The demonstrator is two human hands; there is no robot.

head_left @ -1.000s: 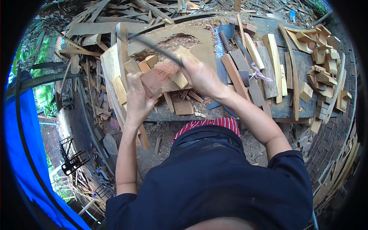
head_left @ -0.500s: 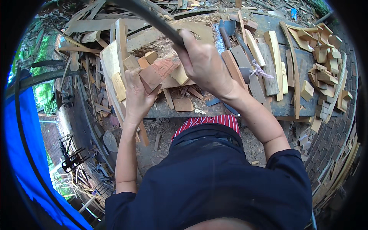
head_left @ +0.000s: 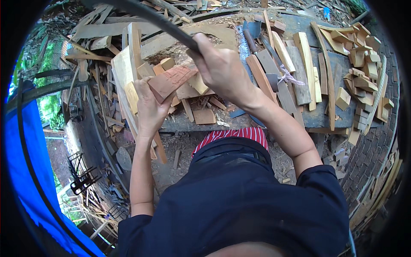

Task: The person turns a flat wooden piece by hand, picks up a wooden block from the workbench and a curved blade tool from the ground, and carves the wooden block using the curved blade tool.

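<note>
A reddish-brown wood block (head_left: 169,81), its upper face rough and chipped, is held tilted by my left hand (head_left: 151,106), thumb and fingers closed around its near left end. My right hand (head_left: 224,73) grips a long dark bar-like tool (head_left: 156,20) that runs up and leftward out of view. Its kind does not show. The right fist is just beyond the block's far right end, raised above the bench. Behind and beneath the block lie small wood offcuts (head_left: 168,64) and a worn pale wooden block (head_left: 184,40).
Wood strips (head_left: 305,68), a trowel-like blue blade (head_left: 253,29) and a handled tool (head_left: 250,40) lie on the dark bench (head_left: 295,26). Stacked wood blocks (head_left: 364,81) stand at the right. A blue tarp (head_left: 36,171) hangs left. Scraps litter the ground.
My right hand and the dark tool have shifted slightly left. The wood block in my left hand has tilted a little, and my left fingers have moved slightly on it.
</note>
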